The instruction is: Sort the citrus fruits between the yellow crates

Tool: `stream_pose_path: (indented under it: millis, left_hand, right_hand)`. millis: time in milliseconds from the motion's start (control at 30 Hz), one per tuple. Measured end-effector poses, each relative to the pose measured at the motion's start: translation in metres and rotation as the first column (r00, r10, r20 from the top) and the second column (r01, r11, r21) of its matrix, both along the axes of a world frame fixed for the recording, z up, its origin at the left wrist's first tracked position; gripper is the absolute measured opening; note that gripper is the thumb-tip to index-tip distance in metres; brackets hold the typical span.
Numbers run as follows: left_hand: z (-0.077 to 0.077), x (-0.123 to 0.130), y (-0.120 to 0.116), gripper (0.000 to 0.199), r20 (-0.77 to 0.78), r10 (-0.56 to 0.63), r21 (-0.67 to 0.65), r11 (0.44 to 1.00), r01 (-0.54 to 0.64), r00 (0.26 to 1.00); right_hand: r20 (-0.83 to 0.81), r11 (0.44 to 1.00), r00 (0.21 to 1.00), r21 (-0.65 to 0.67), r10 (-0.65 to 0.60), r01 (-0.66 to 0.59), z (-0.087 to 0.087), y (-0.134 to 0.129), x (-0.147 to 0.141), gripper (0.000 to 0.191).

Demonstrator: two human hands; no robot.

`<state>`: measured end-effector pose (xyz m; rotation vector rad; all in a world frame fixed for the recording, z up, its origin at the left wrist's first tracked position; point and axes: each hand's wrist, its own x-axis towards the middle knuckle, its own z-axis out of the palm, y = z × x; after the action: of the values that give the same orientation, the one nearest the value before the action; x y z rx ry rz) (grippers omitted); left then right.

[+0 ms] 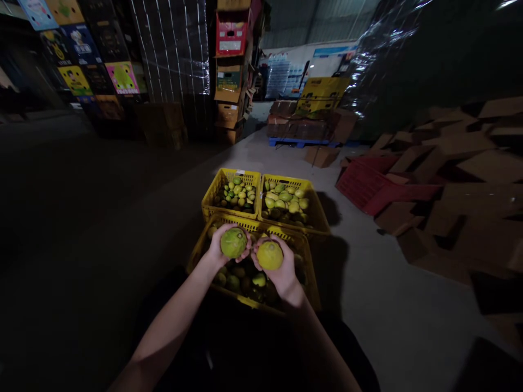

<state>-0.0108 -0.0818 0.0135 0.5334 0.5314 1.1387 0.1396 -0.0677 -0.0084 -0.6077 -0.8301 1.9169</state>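
My left hand [216, 246] is wrapped round a green fruit [233, 243]. Beside it, my right hand [286, 268] holds a yellow fruit [269, 255]. Both hands are over the near yellow crate [314, 283], which has shadowed green and yellow fruits inside. Behind it stand two more yellow crates: the back left crate [208, 197] holds small green and yellow fruits, and the back right crate [321, 209] holds larger yellow-green ones.
A red crate [368, 185] and a heap of cardboard boxes [469, 218] lie at the right. Stacked cartons [229, 81] stand behind the crates, near a blue pallet [300, 143] loaded with boxes. More printed cartons [122, 77] are stacked at the back left.
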Motion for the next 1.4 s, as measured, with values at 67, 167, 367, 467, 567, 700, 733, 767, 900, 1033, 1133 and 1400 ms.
stream_pose_path:
  millis: [67, 167, 367, 467, 567, 700, 733, 767, 900, 1033, 1133, 1400]
  left_hand:
    - [0.002, 0.0, 0.0, 0.037, 0.003, 0.007, -0.016, 1.0, -0.007, 1.0]
    - [0.002, -0.001, 0.001, 0.035, 0.02, -0.004, -0.016, 1.0, 0.005, 1.0]
    - [-0.002, -0.004, 0.006, 0.032, 0.063, -0.063, 0.001, 0.998, 0.063, 0.996]
    - [-0.002, -0.005, 0.006, 0.031, 0.073, -0.067, -0.012, 0.998, 0.068, 0.995]
    - [0.001, -0.004, 0.004, 0.031, 0.083, -0.058, -0.033, 0.998, 0.061, 0.995]
    - [0.004, -0.005, 0.004, 0.035, 0.129, 0.001, -0.083, 0.997, 0.01, 0.992]
    - [0.004, -0.005, 0.004, 0.035, 0.15, 0.028, -0.103, 0.995, -0.013, 0.988]
    - [0.003, -0.005, 0.005, 0.036, 0.172, 0.06, -0.128, 0.991, -0.038, 0.983]
    - [0.002, -0.004, 0.007, 0.038, 0.236, 0.203, -0.253, 0.957, -0.142, 0.95]
    - [0.003, 0.001, 0.009, 0.043, 0.261, 0.309, -0.347, 0.914, -0.21, 0.915]
    - [0.003, 0.003, 0.01, 0.047, 0.264, 0.33, -0.34, 0.911, -0.233, 0.907]
    - [0.001, 0.001, 0.011, 0.039, 0.282, 0.296, -0.236, 0.944, -0.233, 0.913]
  right_hand:
    - [-0.004, 1.0, 1.0, -0.004, 0.0, 0.0, 0.0, 0.0, 0.0, 0.038]
    - [-0.016, 1.0, 1.0, 0.0, 0.0, 0.0, -0.001, 0.0, 0.0, 0.036]
    - [-0.066, 0.999, 0.997, 0.021, 0.049, -0.047, -0.005, 0.004, -0.001, 0.034]
    - [-0.085, 0.998, 0.995, 0.019, 0.055, -0.054, -0.007, 0.004, -0.002, 0.033]
    - [-0.092, 0.998, 0.994, 0.004, 0.061, -0.06, -0.008, 0.004, -0.002, 0.031]
    - [-0.106, 0.999, 0.994, -0.034, 0.038, -0.042, -0.007, 0.004, -0.002, 0.029]
    - [-0.112, 0.999, 0.994, -0.05, 0.016, -0.022, -0.006, 0.004, -0.003, 0.028]
    - [-0.115, 0.997, 0.993, -0.072, -0.009, 0.001, -0.006, 0.005, -0.003, 0.026]
    - [-0.112, 0.977, 0.989, -0.201, -0.099, 0.075, -0.005, 0.008, -0.002, 0.025]
    - [-0.156, 0.934, 0.965, -0.326, -0.21, 0.15, -0.005, 0.012, -0.001, 0.019]
    - [-0.192, 0.891, 0.937, -0.41, -0.292, 0.193, -0.002, 0.012, -0.002, 0.018]
    - [-0.25, 0.92, 0.936, -0.365, -0.247, 0.145, -0.001, 0.012, -0.001, 0.018]
